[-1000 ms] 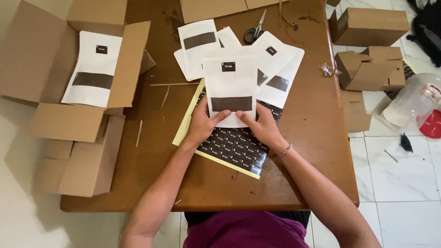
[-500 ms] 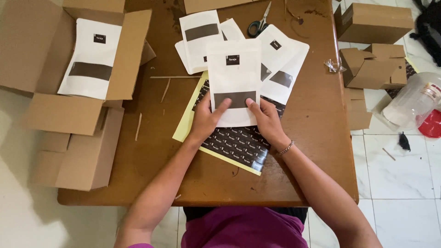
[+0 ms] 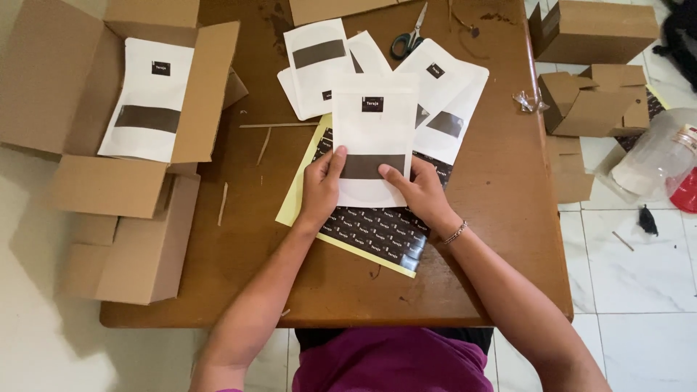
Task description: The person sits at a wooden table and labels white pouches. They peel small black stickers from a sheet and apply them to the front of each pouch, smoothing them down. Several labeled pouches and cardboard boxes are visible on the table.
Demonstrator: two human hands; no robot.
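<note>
1. Little has changed over the last second — the white pouch sits in the same spot at centre frame, on the sticker sheet, so the label work looks unfinished.
2. The left hand pinches the pouch's lower left corner, thumb on top.
3. The right hand grips its lower right edge — fingers curled, wrist angled inward.

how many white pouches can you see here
6, maybe more hidden in the pile: one pouch held in both hands, one lying on the open cardboard box at left, and four fanned on the table.
</note>
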